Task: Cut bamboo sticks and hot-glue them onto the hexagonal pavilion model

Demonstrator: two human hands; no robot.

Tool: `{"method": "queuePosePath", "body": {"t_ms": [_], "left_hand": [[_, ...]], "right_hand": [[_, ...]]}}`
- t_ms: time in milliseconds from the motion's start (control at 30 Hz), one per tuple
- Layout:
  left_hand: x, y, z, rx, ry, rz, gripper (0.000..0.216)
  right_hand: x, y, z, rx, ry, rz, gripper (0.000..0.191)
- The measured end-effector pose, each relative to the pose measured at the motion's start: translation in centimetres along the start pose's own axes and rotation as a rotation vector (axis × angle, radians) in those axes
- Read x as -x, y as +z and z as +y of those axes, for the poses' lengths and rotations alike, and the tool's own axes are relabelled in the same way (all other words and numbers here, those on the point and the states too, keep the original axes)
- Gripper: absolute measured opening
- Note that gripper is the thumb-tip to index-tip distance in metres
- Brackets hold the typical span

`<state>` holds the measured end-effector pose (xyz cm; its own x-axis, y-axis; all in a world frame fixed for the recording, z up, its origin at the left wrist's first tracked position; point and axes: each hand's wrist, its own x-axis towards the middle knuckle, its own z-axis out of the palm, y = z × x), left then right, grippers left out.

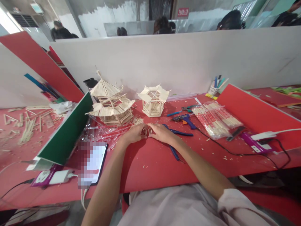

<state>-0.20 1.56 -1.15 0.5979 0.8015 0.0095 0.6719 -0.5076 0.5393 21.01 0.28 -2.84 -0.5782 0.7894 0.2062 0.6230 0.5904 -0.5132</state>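
My left hand (134, 134) and my right hand (162, 133) meet at the middle of the red table, fingers curled in toward each other. Between their fingertips are a few short wooden sticks (150, 131), partly hidden by the fingers. Behind my hands stands a small six-sided wooden stick pavilion (153, 97) with an open-centred roof. To its left is a taller two-tiered stick pavilion (109, 105) with a pointed top. A pile of short stick pieces (138, 121) lies just beyond my left hand. Blue-handled pliers (181, 133) rest by my right wrist.
Right of my hands lie a glue gun (185, 119) with its cord and bagged chopsticks (213, 119). A phone (98, 161) lies left of my left forearm, near crumpled plastic wrap (94, 131). Green (70, 135) and red (261, 116) dividers flank the workspace.
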Motion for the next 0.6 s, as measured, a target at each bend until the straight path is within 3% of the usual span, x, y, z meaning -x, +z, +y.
{"method": "queuePosePath", "body": {"t_ms": [233,600], "left_hand": [[0.0,0.2,0.5,0.004,0.022,0.004,0.039],[-0.3,0.5,1.3,-0.046,0.028,0.018,0.033]], "right_hand": [[0.6,-0.9,0.1,-0.021,-0.008,-0.008,0.075],[0.6,-0.8,0.4,-0.006,0.017,-0.029,0.073]]}}
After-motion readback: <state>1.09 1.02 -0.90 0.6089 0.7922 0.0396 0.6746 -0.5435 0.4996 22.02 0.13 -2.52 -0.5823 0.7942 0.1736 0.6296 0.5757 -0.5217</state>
